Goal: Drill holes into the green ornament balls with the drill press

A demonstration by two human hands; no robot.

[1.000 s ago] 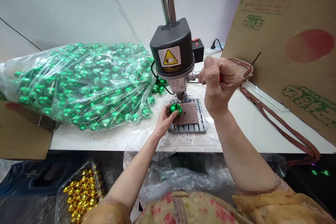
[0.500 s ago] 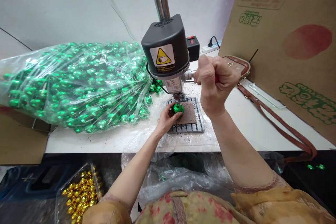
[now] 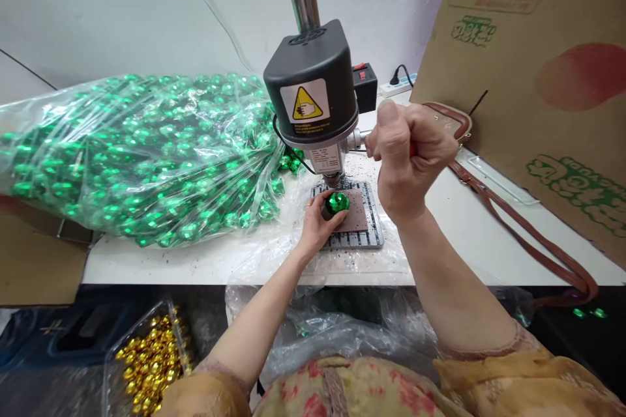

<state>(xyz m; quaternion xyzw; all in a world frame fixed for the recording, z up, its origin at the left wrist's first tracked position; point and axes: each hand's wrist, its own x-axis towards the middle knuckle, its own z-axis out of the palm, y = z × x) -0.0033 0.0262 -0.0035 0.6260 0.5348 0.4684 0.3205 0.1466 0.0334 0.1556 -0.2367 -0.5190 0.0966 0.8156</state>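
Observation:
My left hand (image 3: pixel 319 225) pinches a shiny green faceted ball (image 3: pixel 337 202) between thumb and fingers, over the brown board (image 3: pixel 356 210) on the slotted metal base (image 3: pixel 375 234). Right above the ball is the lower end of a small black bench drill press (image 3: pixel 313 81), which bears a yellow warning label. Raised to the right of the machine, my right hand (image 3: pixel 408 156) is closed around its feed handle (image 3: pixel 413 148). Only a bit of the handle's red grip shows between the fingers. Dark shavings are scattered over the base and around it.
A big clear plastic bag of green balls (image 3: pixel 147 163) lies on the white table (image 3: pixel 161 267) at left. At right stand a cardboard box (image 3: pixel 538 98) and a brown-strapped bag (image 3: pixel 513 225). Below the table edge, a clear bin (image 3: pixel 107 371) holds gold balls; crumpled plastic (image 3: pixel 342 332) hangs nearby.
The green ball has shifted slightly right with my left hand, and a dark hole or slot now shows on its top. My right hand stays on the handle. The view has shifted slightly.

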